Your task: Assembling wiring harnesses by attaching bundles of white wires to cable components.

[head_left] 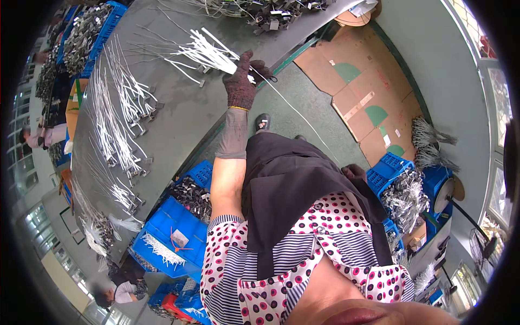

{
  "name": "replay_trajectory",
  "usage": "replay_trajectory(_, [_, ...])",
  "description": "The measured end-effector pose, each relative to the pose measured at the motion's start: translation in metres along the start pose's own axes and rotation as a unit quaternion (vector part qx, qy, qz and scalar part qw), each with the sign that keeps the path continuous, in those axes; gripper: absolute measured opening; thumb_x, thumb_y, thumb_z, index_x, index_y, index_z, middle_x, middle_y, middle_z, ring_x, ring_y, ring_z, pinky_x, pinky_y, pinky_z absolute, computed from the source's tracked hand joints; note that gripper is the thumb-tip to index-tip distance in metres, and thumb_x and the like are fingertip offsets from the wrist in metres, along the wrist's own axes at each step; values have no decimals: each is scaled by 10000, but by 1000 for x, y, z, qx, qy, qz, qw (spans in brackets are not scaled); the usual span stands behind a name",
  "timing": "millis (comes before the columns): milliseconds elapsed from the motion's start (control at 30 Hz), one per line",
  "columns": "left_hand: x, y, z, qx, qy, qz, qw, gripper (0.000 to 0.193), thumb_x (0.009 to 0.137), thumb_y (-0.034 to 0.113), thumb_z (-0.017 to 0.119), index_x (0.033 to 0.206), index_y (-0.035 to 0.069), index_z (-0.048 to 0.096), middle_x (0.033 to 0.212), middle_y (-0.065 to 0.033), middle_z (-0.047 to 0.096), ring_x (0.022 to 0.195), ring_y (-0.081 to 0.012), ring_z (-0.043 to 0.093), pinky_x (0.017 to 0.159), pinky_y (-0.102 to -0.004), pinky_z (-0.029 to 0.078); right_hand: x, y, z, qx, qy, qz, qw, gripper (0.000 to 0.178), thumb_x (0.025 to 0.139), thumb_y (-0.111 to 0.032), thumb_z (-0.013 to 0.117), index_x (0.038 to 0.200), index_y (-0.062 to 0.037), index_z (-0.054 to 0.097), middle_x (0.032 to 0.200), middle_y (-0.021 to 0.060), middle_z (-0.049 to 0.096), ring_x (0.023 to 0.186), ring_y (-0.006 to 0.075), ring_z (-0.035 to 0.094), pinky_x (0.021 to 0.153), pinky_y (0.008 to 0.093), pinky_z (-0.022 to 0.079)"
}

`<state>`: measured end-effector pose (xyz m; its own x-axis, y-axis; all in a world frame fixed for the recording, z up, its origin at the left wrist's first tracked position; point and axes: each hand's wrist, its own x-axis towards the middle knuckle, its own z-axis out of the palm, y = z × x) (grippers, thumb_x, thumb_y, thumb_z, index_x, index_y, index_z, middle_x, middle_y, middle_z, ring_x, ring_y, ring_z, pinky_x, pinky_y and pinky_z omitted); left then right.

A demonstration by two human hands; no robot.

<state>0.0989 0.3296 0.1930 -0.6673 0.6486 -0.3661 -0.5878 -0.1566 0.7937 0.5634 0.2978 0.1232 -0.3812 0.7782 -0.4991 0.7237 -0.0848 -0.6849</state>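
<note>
A dark knitted glove covers my left hand, which is closed around a bundle of white-sleeved wires at the edge of the grey table. The bundle's thin bare ends fan out to the left over the tabletop. From that hand a single thin white wire runs down to the right, toward my right hand. That hand, also in a dark glove, is curled low by my right side; the wire's end at its fingers is too fine to see clearly. Small dark connectors lie beneath the bundle.
More white wire bundles with connectors lie along the grey table. A dark connector heap sits at the far edge. Blue crates stand at left, another crate at right. Flattened cardboard covers the floor. Other people work at far left.
</note>
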Motion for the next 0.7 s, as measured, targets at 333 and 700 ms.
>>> replay_trajectory(333, [37,19,-63,14,66,162,985,358,967,283,603,1276,103,597,925,-132,682,706,-233,680,672,-457,629,17,-6,-14,0,-8,156,988,282,787,-248,721,917,1,699,788,124,694,762,206,644,713,358,509])
replay_trajectory(700, [32,50,-85,-197,58,95,974,279,925,220,672,1138,59,590,937,-122,656,783,-297,674,737,-502,596,62,-48,2,45,-25,114,992,295,846,-286,685,942,-7,691,784,118,666,759,214,634,703,375,493])
